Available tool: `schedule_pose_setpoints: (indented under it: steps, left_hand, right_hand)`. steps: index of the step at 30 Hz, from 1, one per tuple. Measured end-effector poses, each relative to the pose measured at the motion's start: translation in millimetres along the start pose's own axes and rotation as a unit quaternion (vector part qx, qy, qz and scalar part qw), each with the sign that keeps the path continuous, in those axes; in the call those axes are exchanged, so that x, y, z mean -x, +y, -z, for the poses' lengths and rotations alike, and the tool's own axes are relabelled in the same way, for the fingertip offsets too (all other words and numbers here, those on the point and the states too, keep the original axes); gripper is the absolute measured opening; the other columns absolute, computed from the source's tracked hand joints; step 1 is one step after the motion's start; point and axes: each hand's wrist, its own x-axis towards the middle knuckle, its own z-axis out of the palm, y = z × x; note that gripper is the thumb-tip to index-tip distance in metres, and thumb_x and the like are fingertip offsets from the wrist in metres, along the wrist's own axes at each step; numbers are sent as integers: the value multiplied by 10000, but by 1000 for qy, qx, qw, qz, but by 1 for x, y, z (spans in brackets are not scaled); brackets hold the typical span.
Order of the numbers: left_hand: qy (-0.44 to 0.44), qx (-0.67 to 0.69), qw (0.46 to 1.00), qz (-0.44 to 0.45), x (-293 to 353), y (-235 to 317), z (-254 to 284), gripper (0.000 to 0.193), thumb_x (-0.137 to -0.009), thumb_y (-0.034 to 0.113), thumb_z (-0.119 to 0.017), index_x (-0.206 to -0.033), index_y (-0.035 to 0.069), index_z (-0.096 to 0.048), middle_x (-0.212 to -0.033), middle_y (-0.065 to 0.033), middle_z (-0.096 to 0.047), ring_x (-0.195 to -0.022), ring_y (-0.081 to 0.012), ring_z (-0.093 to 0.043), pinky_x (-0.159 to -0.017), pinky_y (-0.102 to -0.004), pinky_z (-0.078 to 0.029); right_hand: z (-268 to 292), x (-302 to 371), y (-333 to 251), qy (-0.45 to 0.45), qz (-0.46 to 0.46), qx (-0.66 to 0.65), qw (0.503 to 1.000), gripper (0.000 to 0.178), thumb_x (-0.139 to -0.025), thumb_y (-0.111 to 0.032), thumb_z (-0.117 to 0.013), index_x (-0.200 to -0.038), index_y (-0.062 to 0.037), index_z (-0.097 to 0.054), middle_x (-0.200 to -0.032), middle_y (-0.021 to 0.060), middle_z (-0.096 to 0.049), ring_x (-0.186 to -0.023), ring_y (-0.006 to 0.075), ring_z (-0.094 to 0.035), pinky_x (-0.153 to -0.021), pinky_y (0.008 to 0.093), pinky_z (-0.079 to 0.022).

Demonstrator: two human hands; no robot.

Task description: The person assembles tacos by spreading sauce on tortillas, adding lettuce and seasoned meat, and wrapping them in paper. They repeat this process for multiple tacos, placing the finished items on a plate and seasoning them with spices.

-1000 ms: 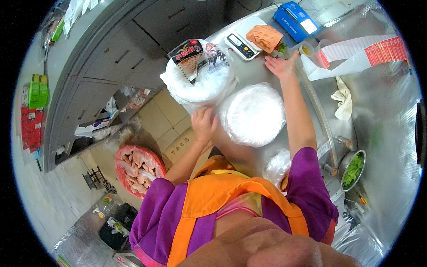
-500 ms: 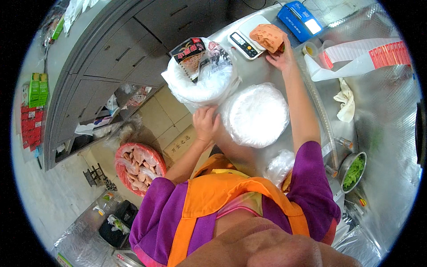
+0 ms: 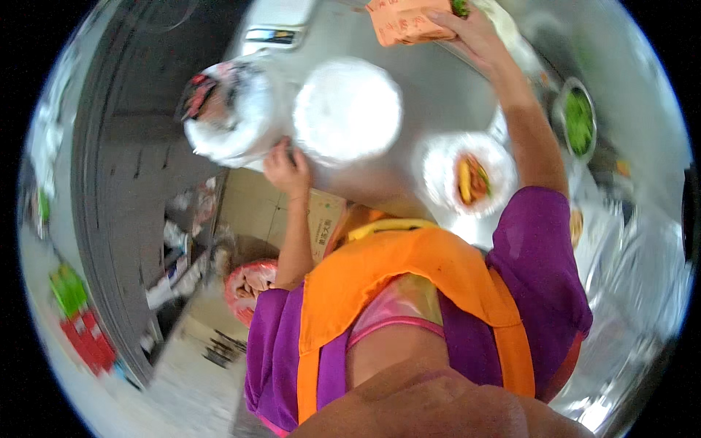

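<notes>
My right hand (image 3: 467,35) is closed on an orange paper packet (image 3: 406,22) with printing on it and green leaves (image 3: 459,8) poking out of its end. It holds the packet up at the far side of the metal table, to the right of a white kitchen scale (image 3: 275,36). My left hand (image 3: 288,169) rests at the table's near-left edge with its fingers apart and nothing in them. Beside it stand a tub lined with a white plastic bag (image 3: 241,142) and a round stack covered in clear plastic (image 3: 347,109).
A plastic-covered bowl (image 3: 432,169) with yellow and brown food strips sits near me. Farther right is a metal bowl of green leaves (image 3: 579,124). Dark drawers (image 3: 135,139) line the left. A red-lined basin of raw meat (image 3: 250,288) is on the floor.
My right hand has lifted the orange packet off the scale and carried it to the right. The view has shifted, bringing the bowl of food strips into sight. My left hand stays by the edge.
</notes>
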Motion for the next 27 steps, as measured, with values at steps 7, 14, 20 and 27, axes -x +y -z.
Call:
schedule_pose_setpoints:
  steps: [7, 14, 20, 27]
  left_hand:
    - [24, 130, 991, -2, 16, -10, -2, 355, -887, 213, -633, -1181, 19, -593, -1144, -171, -583, -1024, -345, -527, -867, -441, -435]
    - [-116, 303, 940, -104, 73, 117, 59, 586, -776, 170, -811, -1247, 4, -504, -1119, -115, -538, -1027, -233, -512, -805, -358, -471]
    - [-304, 313, 884, -169, 90, 239, 46, 905, -671, 189, -869, -1425, 70, -383, -1280, -181, -465, -1075, -306, -556, -869, -383, -507]
    - [-322, 337, 877, -119, 100, 254, 29, 915, -659, 100, -871, -1424, 57, -370, -1167, -141, -502, -1001, -230, -579, -729, -311, -574]
  right_hand:
    - [115, 247, -42, 135, -43, 269, 953, 527, -813, -238, -775, -1238, -13, -563, -1096, 76, -678, -976, 133, -631, -865, 291, -500]
    - [68, 313, 14, 210, -17, 466, 859, 546, -787, -338, -759, -1172, -21, -536, -952, 219, -676, -855, 335, -687, -736, 408, -538]
    - [34, 308, 59, 116, -101, 514, 844, 565, -822, -288, -703, -1253, -1, -475, -986, 223, -661, -853, 389, -670, -715, 461, -544]
    - [31, 311, 83, 68, -12, 486, 871, 714, -807, -202, -697, -1388, 43, -361, -1120, 262, -599, -986, 394, -634, -827, 461, -525]
